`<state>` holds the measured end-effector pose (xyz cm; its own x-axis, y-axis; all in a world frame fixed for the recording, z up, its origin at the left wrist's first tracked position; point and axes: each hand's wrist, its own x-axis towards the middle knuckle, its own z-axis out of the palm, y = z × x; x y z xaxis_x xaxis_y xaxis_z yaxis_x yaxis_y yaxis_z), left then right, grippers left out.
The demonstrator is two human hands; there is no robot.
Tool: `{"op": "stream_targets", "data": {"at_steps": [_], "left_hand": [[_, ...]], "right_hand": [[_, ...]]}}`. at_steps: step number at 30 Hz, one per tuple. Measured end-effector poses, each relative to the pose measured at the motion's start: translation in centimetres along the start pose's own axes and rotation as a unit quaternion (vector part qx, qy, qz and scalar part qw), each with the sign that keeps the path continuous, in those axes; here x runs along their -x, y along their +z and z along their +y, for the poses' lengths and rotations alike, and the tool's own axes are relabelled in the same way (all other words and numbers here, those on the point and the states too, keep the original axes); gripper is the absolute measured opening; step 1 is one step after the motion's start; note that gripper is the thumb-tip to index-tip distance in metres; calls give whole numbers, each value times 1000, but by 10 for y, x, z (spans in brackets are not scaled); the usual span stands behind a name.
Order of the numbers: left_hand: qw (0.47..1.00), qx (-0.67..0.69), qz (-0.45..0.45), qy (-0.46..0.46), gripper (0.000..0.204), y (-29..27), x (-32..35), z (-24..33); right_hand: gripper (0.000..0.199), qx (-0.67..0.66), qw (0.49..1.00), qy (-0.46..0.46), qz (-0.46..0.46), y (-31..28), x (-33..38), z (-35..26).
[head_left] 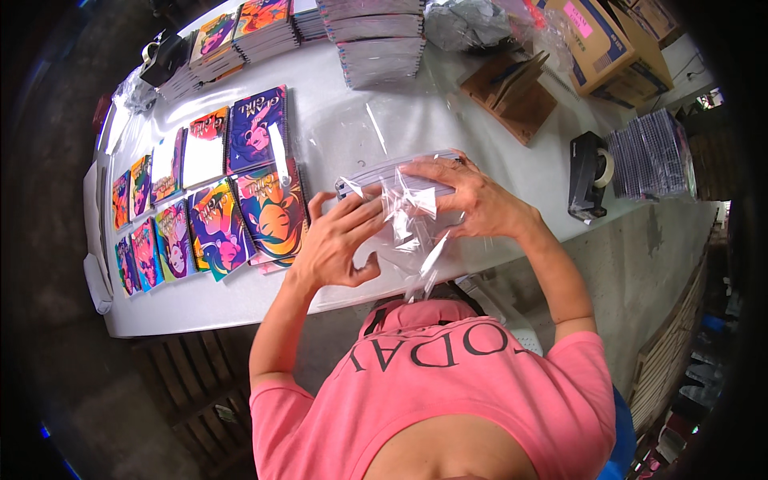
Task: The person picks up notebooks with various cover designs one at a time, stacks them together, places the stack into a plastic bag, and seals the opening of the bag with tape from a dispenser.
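In front of me on the table's near edge lies a stack of spiral notebooks (370,178) inside a clear plastic bag (412,220). The loose end of the bag is crumpled and hangs toward my body. From the left, my left hand (340,244) presses bent fingers onto the plastic, its thumb apart from them. My right hand (472,192) grips the stack from the right, fingers across its top and thumb lower down by the plastic. The covers inside are hidden by glare and by my hands.
Colourful spiral notebooks (208,216) lie in two rows on the left of the white table (200,312). Tall notebook stacks (380,48) stand at the back. To the right are a wooden stand (512,100), a black tape dispenser (586,176), a wrapped notebook bundle (652,156) and a cardboard box (604,52).
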<state>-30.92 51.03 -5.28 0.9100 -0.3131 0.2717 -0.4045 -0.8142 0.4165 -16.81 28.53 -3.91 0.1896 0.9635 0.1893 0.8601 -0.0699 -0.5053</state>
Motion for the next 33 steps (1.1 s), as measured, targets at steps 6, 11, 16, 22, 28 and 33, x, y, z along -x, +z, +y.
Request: {"op": "stream_targets", "data": {"at_steps": [6,11,16,22,28,33], "left_hand": [[984,-76,-163,2,85,-29,-27,8],[975,-83,-204,-4,96,-34,-35,11],[980,-75,-186,16,95,-35,-40,12],[965,-112,-235,-28,101,-36,-49,12],[955,-151,-255,-7,108,-36,-70,24],[945,-140,-291,-57,108,-39,-71,26]], "right_hand": [[52,-97,995,-22,23,-16,1,-2],[36,-311,929,159,125,-31,-21,29],[24,-297,931,56,204,-37,-90,36],[29,-213,851,143,458,-95,25,51],[51,225,681,598,359,-24,359,143],[46,-283,559,682,377,-36,314,119]]}}
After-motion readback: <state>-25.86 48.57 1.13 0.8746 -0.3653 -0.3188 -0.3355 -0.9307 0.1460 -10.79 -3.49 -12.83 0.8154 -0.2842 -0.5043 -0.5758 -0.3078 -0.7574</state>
